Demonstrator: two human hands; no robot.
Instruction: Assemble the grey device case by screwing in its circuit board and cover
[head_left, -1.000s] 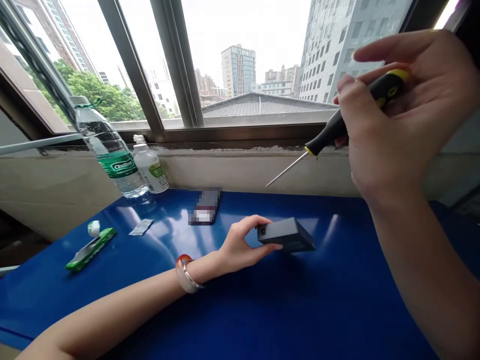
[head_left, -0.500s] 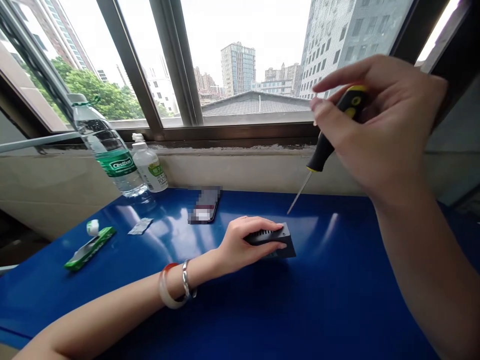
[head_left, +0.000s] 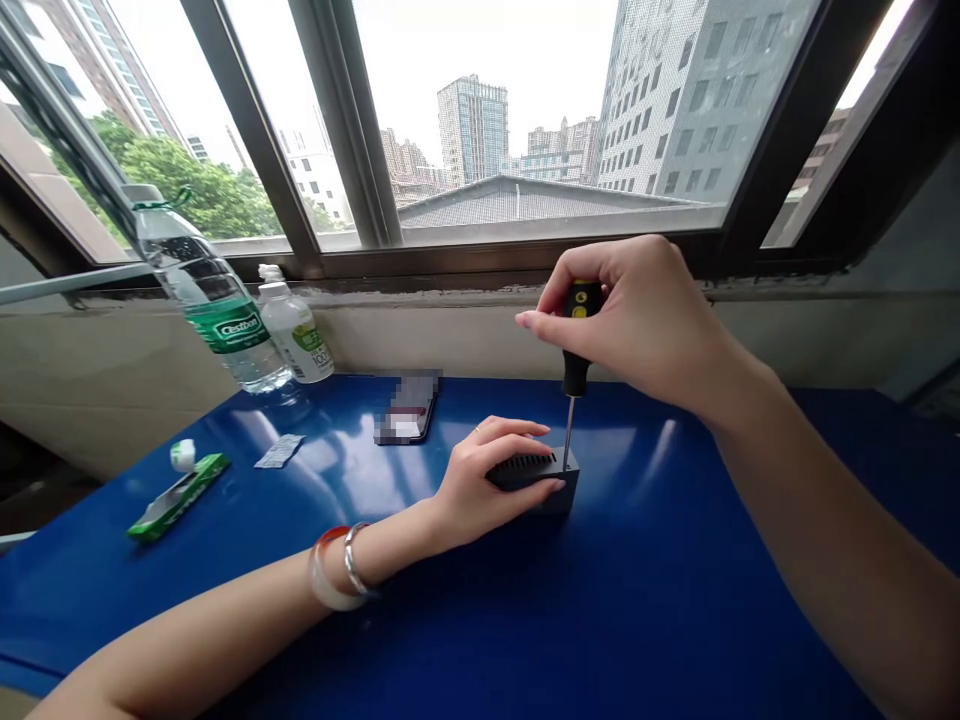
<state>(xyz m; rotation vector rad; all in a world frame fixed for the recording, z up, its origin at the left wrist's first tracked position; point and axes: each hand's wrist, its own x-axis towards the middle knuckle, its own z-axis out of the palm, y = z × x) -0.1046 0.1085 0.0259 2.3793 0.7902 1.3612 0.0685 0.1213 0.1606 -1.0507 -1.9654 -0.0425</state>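
Observation:
A small dark grey box with a slotted top (head_left: 559,497) stands on the blue table (head_left: 675,600). My left hand (head_left: 491,478) is closed over it, fingers across the top and thumb along the near side, hiding its left part. My right hand (head_left: 637,310) grips the black-and-yellow handle of a screwdriver (head_left: 576,365). The screwdriver stands nearly upright, and its tip meets the box's top near the right end. Whether the tip sits in a screw is too small to make out.
Behind the left arm lie a green packet (head_left: 180,497), a small foil sachet (head_left: 280,451) and a phone (head_left: 409,410). A large water bottle (head_left: 225,310) and a smaller white bottle (head_left: 298,335) stand by the wall below the window (head_left: 525,260).
My right hand has come down and left with the screwdriver, which went from slanted above the box to nearly upright on it. The box has shifted slightly under my left hand.

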